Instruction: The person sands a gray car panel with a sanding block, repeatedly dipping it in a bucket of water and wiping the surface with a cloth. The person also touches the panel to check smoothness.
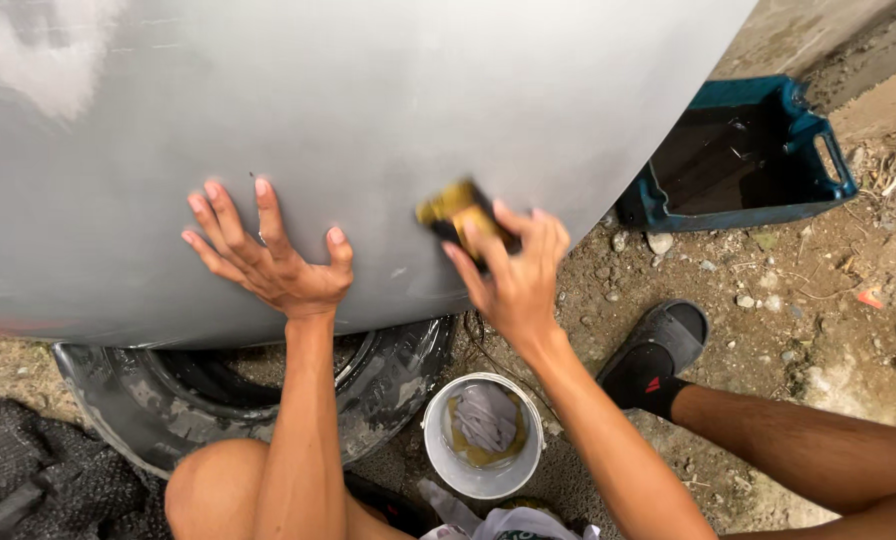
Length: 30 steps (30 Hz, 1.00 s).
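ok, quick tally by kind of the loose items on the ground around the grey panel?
Tyre: 1
White bucket: 1, rag inside
Blue crate: 1
Black sandal: 1
Total: 4
Off the ground: right hand holds a yellow sanding block; left hand flat on the grey panel.

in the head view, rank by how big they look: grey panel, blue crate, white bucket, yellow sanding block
1. grey panel, fills most of the view
2. blue crate
3. white bucket, though it sits nearer the camera than the crate, so real sizes are unsure
4. yellow sanding block, partly hidden in the right hand
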Each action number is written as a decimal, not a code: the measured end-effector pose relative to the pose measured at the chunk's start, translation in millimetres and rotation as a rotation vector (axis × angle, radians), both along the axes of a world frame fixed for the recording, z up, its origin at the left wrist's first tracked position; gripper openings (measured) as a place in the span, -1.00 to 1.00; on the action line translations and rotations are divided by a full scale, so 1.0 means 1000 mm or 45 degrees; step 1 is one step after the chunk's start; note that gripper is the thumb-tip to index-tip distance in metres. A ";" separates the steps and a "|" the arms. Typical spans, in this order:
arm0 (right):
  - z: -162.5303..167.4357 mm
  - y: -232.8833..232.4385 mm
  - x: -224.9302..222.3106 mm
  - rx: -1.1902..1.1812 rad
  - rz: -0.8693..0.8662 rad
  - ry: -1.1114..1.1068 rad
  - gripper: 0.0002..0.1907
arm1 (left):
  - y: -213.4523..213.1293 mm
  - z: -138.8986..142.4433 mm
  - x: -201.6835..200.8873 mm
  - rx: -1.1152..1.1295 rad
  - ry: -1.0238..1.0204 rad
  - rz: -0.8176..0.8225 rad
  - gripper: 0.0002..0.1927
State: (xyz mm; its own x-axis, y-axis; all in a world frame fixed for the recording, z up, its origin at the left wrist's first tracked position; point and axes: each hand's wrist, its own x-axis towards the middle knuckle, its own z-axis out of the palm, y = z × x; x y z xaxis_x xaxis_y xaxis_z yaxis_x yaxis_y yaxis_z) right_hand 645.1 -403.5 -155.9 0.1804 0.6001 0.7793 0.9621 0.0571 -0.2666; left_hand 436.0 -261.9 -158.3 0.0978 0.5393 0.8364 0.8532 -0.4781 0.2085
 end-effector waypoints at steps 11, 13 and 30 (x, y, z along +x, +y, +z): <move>0.001 0.004 0.069 0.175 -0.308 0.460 -0.60 | 0.002 -0.006 -0.002 0.045 0.002 0.003 -0.28; -0.005 0.011 0.031 0.143 -0.245 0.308 -0.57 | 0.001 -0.004 -0.001 0.044 0.000 0.010 -0.28; -0.024 0.006 0.003 0.136 -0.073 0.273 -0.49 | -0.001 -0.003 -0.001 0.024 -0.009 0.002 -0.28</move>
State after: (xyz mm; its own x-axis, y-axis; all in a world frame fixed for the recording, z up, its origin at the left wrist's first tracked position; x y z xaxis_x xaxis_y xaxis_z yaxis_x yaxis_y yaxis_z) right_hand 648.4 -397.2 -180.3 0.3800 0.5000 0.7782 0.8867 0.0427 -0.4604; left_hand 435.4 -262.6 -160.9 0.0914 0.5239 0.8469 0.8525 -0.4806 0.2054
